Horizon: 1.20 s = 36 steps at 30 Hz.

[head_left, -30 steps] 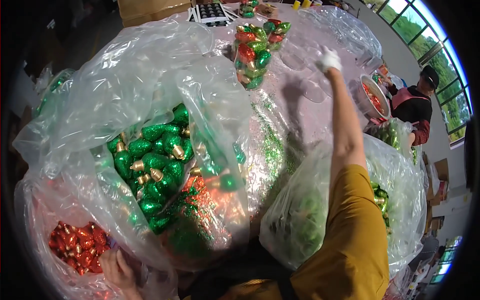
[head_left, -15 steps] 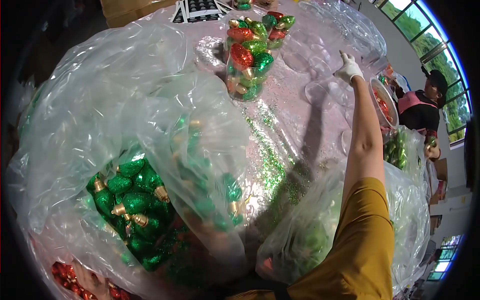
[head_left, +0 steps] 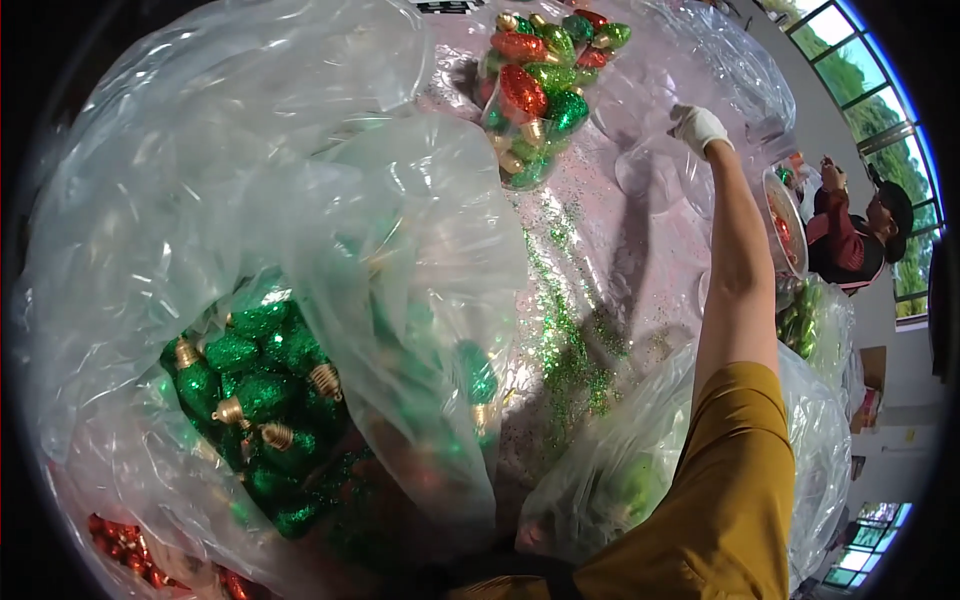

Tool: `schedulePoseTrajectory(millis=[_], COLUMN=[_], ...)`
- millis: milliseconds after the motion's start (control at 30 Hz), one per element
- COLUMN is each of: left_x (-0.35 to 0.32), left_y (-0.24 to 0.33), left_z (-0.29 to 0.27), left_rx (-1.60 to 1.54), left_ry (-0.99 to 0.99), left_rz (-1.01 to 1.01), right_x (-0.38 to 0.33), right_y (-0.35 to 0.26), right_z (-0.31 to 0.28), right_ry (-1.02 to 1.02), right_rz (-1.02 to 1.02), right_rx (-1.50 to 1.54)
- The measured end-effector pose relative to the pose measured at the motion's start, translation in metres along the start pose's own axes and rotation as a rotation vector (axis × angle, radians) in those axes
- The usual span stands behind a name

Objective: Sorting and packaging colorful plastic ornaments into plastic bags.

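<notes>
My right hand, in a white glove, reaches far over the table with its fingers closed at a clear plastic container; the see-through edges are hard to make out. Left of it stands a clear tub heaped with red, green and light green glitter bulb ornaments. At the lower left, my left hand shows only partly beside a bag of red ornaments; its fingers are hidden. A large clear bag lies open around dark green glitter bulbs with gold caps.
Green glitter is strewn across the pink table cover. Another clear bag bulges near my right sleeve. A white bucket with red pieces stands at the right, and a co-worker is beyond it.
My right hand's fingers, spread before, have closed by the clear containers. The view has shifted, so the filled tubs appear further right and higher. The co-worker has turned and raised a hand.
</notes>
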<state>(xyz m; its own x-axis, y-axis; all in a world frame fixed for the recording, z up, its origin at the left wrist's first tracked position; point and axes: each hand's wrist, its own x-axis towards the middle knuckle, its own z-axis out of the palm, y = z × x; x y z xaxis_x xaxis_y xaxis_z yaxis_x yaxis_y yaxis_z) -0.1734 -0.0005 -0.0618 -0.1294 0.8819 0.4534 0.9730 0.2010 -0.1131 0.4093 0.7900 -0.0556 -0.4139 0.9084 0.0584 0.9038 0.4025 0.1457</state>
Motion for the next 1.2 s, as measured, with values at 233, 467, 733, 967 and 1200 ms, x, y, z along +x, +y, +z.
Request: schedulePoseTrajectory(millis=[233, 467, 733, 967, 1200], left_x=[0.007, -0.036, -0.050, -0.034, -0.018], left_y=[0.037, 0.059, 0.052, 0.038, 0.041], left_z=[-0.050, -0.089, -0.081, -0.069, -0.046], left_rx=[0.107, 0.094, 0.137, 0.251, 0.229], left_ry=[0.009, 0.108, 0.028, -0.136, -0.162], left_rz=[-0.093, -0.211, -0.270, -0.231, -0.202], right_x=[-0.084, -0.136, -0.061, 0.022, 0.049], right_y=[-0.031, -0.084, -0.113, -0.117, -0.098], right_z=[-0.048, -0.079, -0.092, -0.049, -0.022], right_ry=[0.035, 0.054, -0.257, -0.344, -0.356], right_rz=[0.076, -0.114, 0.166, 0.191, 0.210], right_rx=[0.028, 0.121, -0.014, 0.094, 0.065])
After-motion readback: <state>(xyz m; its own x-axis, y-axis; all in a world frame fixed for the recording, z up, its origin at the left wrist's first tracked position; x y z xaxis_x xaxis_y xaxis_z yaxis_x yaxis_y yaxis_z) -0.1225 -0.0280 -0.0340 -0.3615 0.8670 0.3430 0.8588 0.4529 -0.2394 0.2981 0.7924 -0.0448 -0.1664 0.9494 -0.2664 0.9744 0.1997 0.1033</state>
